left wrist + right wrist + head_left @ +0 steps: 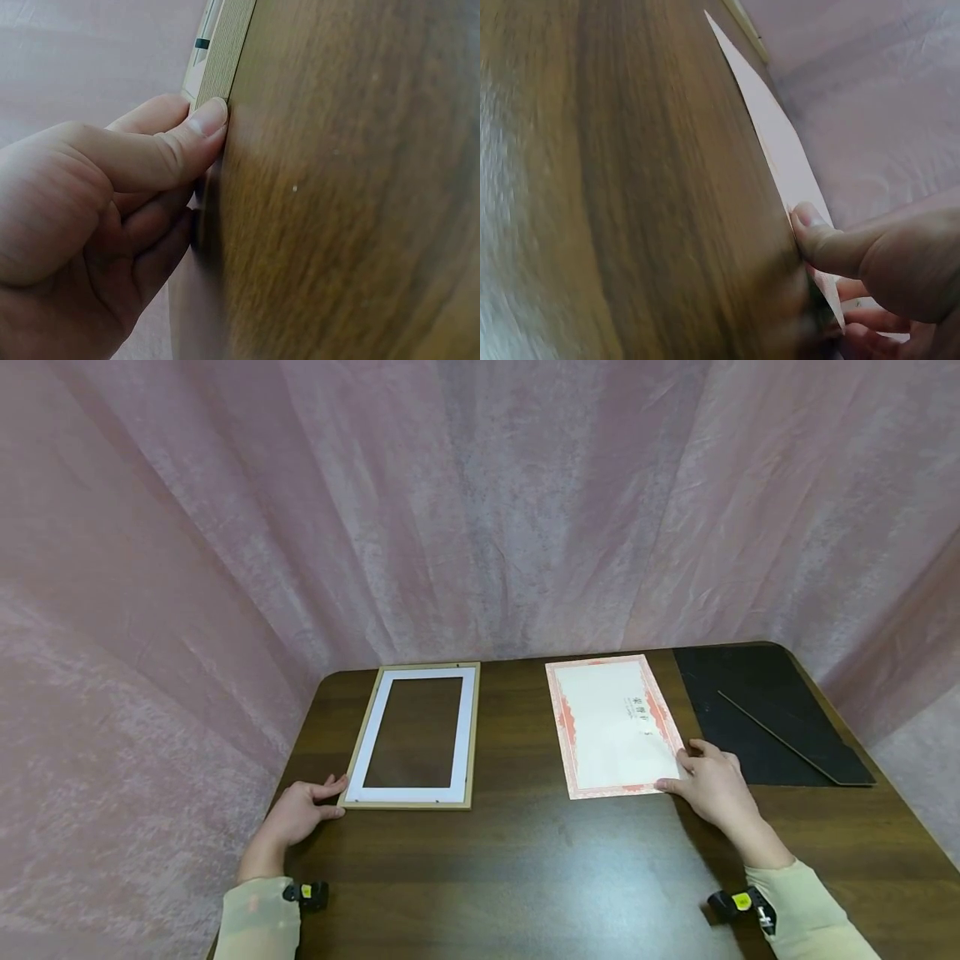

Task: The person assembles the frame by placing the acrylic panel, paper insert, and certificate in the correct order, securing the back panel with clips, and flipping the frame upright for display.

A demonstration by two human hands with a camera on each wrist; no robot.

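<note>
A picture frame [468,735] with a wooden rim and white mat lies flat on the left of the dark wood table [525,860]. My left hand [332,797] holds its near-left corner, thumb tip pressed on the wooden edge [229,52] and fingers [150,240] curled beside it. A certificate [611,727] with a red patterned border lies right of centre. My right hand [684,768] pinches its near-right corner. In the right wrist view the thumb [814,229] sits on the slightly lifted paper edge [780,142], with the other fingers behind it.
A black backing board [757,710] with a thin strut [780,739] across it lies at the far right, close to my right hand. Pink cloth [480,510] hangs around the table on all far sides. Bare wood stretches along the near side.
</note>
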